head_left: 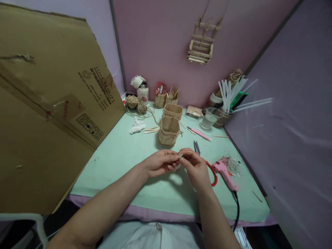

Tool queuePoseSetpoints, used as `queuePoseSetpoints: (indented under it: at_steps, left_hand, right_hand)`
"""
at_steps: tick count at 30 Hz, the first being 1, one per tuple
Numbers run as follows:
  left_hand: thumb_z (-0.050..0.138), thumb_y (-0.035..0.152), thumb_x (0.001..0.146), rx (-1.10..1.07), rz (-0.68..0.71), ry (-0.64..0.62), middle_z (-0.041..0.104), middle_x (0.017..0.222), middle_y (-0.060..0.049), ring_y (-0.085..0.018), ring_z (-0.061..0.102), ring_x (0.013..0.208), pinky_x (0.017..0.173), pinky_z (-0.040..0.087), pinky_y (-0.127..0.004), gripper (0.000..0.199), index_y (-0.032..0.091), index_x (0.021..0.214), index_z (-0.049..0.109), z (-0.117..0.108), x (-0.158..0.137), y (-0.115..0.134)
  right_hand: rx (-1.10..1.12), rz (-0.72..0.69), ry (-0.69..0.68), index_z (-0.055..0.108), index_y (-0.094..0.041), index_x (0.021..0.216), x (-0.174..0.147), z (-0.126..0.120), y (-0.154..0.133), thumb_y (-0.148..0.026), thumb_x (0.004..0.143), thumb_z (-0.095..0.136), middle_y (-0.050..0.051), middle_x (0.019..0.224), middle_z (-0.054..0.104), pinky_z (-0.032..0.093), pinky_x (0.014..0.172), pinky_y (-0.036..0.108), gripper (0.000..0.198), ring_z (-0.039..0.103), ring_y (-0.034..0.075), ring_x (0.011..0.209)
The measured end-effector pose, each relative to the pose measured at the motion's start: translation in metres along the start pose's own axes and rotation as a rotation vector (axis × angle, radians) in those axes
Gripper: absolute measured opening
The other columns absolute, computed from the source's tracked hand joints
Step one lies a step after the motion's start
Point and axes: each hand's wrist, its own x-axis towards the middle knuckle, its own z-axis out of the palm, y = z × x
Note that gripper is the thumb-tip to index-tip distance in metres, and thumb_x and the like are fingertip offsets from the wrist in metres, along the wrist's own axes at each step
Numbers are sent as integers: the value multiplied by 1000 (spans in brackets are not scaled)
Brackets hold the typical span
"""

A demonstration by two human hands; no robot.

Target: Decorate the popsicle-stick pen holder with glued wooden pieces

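Between my two hands is a small flat piece of pale wood (180,155), pinched at its edges by the fingertips. My left hand (162,162) closes on it from the left, my right hand (193,164) from the right. Just beyond them stands a small square basket (169,133) of wood with a twine-trimmed rim, and a second similar basket (173,110) is behind it. Scissors with red handles (213,174) lie beside my right hand, partly hidden by it. Further right rests a pink glue gun (225,174).
A large cardboard box (52,110) walls off the left. Balls of twine (132,101), a white jar (142,92) and stick holders (160,100) line the back. A pink pen-like tool (199,134), a plastic cup (209,120) and glue sticks (228,95) are at the right. The glue gun's cord (237,211) crosses the front edge.
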Motion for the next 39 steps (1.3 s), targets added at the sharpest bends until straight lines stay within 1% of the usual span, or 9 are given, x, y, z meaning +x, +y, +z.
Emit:
queuePoseSetpoints:
  at_steps: [6, 9, 13, 17, 19, 22, 27, 33, 39]
  left_hand:
    - [84, 29, 61, 42, 0, 17, 48, 63, -1, -5, 40, 57, 48, 21, -17, 32, 7, 73, 64, -3, 3, -4]
    - [80, 39, 65, 216, 43, 104, 49, 64, -1, -7, 41, 57, 49, 25, -19, 35, 9, 74, 64, -5, 3, -3]
    - [67, 37, 77, 851, 396, 362, 63, 82, -6, -15, 55, 75, 66, 42, -27, 24, 14, 85, 68, -1, -8, 21]
    - [57, 29, 86, 1608, 803, 565, 64, 113, -10, -24, 53, 111, 93, 37, -38, 26, 19, 108, 64, 1, -16, 58]
    - [55, 28, 87, 1844, 771, 534, 61, 124, -10, -27, 48, 120, 101, 28, -44, 31, 22, 117, 60, -3, -11, 72]
    - [52, 32, 89, 2006, 654, 420, 67, 111, -8, -26, 52, 115, 102, 21, -46, 23, 22, 106, 65, -11, 5, 82]
    - [50, 33, 89, 1995, 619, 451, 70, 88, -7, -25, 55, 104, 100, 22, -43, 24, 21, 77, 67, -12, 25, 87]
    - [49, 33, 87, 1623, 666, 660, 67, 75, -4, -18, 57, 76, 75, 38, -30, 27, 17, 74, 66, 4, 18, 91]
    - [49, 37, 86, 1393, 655, 745, 67, 75, -1, -16, 56, 74, 67, 40, -24, 28, 16, 79, 67, -4, 9, 84]
  right_hand:
    - [18, 10, 46, 69, -25, 86, 1, 5, 2, -23, 80, 69, 1, 91, 60, 45, 76, 28, 6, 57, 15, 85]
    - [5, 10, 119, 69, -24, 82, 3, 3, 1, -24, 78, 70, 0, 89, 62, 46, 76, 28, 5, 58, 15, 84]
    - [-135, 62, 226, 69, -22, 84, 7, -4, -5, -28, 77, 70, 3, 86, 68, 47, 79, 32, 9, 60, 18, 83]
    - [-359, 48, 289, 69, -20, 86, 11, -7, -10, -30, 78, 68, 4, 86, 70, 48, 78, 35, 13, 61, 18, 78]
    - [-458, 10, 295, 69, -20, 87, 13, -5, -11, -30, 79, 66, 4, 84, 71, 48, 77, 34, 13, 61, 17, 76]
    - [-574, -76, 280, 67, -20, 86, 15, -2, -13, -27, 81, 63, 3, 82, 70, 48, 74, 33, 10, 61, 17, 74]
    - [-684, -182, 265, 65, -21, 85, 26, -1, -15, -24, 82, 60, 3, 80, 69, 47, 68, 31, 6, 61, 18, 73]
    - [-795, -308, 206, 64, -22, 85, 50, 7, -22, -20, 83, 58, 3, 80, 68, 45, 72, 31, 7, 61, 18, 75]
    - [-874, -370, 157, 63, -20, 85, 58, 18, -15, -18, 84, 58, 3, 80, 67, 42, 74, 33, 6, 58, 19, 76]
